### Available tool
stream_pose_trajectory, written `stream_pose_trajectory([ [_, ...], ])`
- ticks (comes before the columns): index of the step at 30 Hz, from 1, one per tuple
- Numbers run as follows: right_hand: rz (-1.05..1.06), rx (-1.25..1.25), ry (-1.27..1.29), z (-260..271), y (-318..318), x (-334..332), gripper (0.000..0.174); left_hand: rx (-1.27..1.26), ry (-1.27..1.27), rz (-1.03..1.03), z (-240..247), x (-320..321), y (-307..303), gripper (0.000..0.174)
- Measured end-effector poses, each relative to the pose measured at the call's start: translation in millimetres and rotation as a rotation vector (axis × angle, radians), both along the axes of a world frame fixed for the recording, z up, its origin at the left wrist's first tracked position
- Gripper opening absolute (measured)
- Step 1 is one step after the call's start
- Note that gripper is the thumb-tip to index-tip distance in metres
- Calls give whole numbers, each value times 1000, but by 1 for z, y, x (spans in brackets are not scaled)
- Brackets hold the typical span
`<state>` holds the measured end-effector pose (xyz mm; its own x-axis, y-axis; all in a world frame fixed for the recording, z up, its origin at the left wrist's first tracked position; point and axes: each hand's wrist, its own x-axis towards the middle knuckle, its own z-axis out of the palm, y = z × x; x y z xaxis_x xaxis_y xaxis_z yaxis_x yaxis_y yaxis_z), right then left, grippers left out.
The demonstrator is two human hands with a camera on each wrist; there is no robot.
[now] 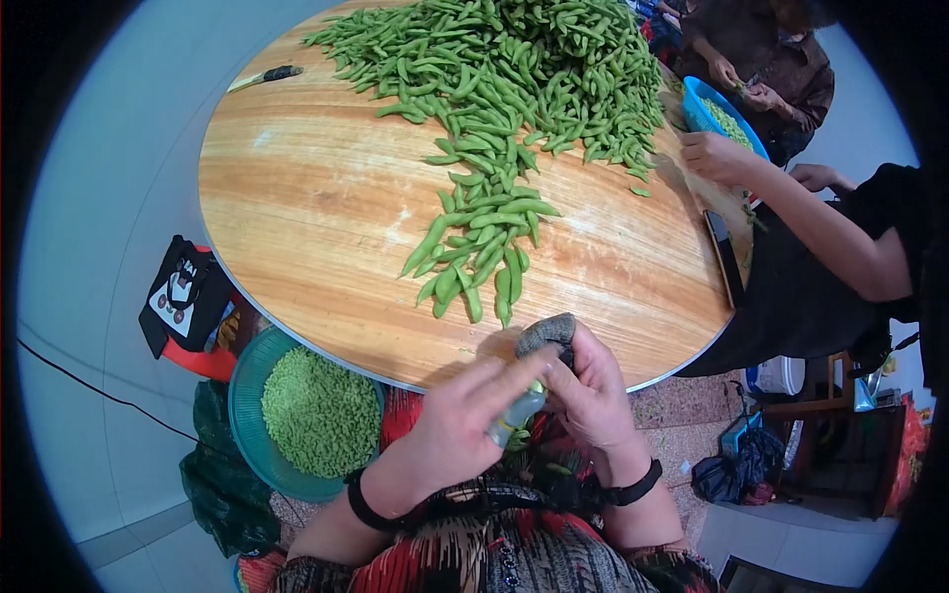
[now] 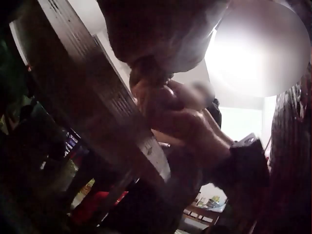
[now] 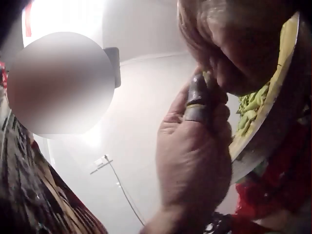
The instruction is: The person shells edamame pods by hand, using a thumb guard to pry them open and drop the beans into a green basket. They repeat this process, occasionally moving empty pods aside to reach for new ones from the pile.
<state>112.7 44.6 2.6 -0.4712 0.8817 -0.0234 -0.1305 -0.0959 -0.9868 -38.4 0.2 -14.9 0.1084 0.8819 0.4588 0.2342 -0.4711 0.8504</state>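
At the table's near edge both hands meet over a small green bean pod (image 1: pixel 537 386), mostly hidden by fingers. My left hand (image 1: pixel 435 420) pinches it, its thumb in a translucent cover (image 1: pixel 514 415); that covered thumb also shows in the right wrist view. My right hand (image 1: pixel 598 395), curled, grips at the same spot, with a dark grey cover (image 1: pixel 547 336) on a finger. Dark and blurred, the left wrist view shows my right hand (image 2: pixel 185 122) against my left hand (image 2: pixel 161 34). Loose green pods (image 1: pixel 484 232) trail from a large heap toward the hands.
A teal basket (image 1: pixel 244 435) of shelled beans stands below the round wooden table (image 1: pixel 297 217), at left. A knife (image 1: pixel 267 78) lies at the far left, a phone (image 1: pixel 725 259) at the right edge. Two people work at the right beside a blue basin (image 1: pixel 692 109).
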Motion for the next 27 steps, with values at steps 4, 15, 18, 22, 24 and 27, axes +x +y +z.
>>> stream_pose_trajectory([
  [4,-54,-399,138,5,-10,1,13,229,208,75,-8,6,-12,50],
  [15,132,83,-127,28,2,22,17,-449,-336,258,-15,15,-5,25],
  [18,349,539,-584,38,28,24,27,-482,-974,-48,-5,-2,-9,19],
  [22,102,775,-1065,28,89,-2,23,-600,-1112,-8,5,3,-9,9],
  [24,88,891,-1160,18,97,-10,22,-594,-1088,-16,7,7,-8,9],
  [27,51,883,-1244,14,97,-13,26,-581,-1053,-17,8,11,-6,13],
])
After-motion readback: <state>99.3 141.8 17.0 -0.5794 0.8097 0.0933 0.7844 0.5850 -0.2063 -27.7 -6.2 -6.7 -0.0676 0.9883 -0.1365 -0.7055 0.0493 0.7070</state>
